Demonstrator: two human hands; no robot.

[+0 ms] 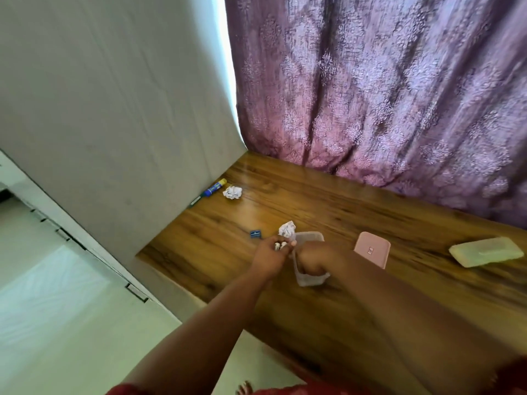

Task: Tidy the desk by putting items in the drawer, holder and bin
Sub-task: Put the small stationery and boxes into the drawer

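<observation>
- Clear plastic bin (309, 240) — it sits near the middle of the wooden desk (370, 280); the right hand (312, 259) curls over its rim, gripping it.
- Left hand (269, 253) is clenched round small white scraps just beside the bin.
- Crumpled paper (287, 228) touches the bin's far side (another ball (232, 192) lies near the wall).
- Blue sharpener (254, 234), glue stick (214, 187), pink case (372, 249) and pale lid (486, 251) lie around.
- Purple curtain (385, 89) hangs behind.

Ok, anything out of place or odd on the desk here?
Yes: two crumpled paper balls lie loose on the desk, as do a glue stick against the wall and a blue sharpener. Nothing looks spilled or damaged.
</observation>
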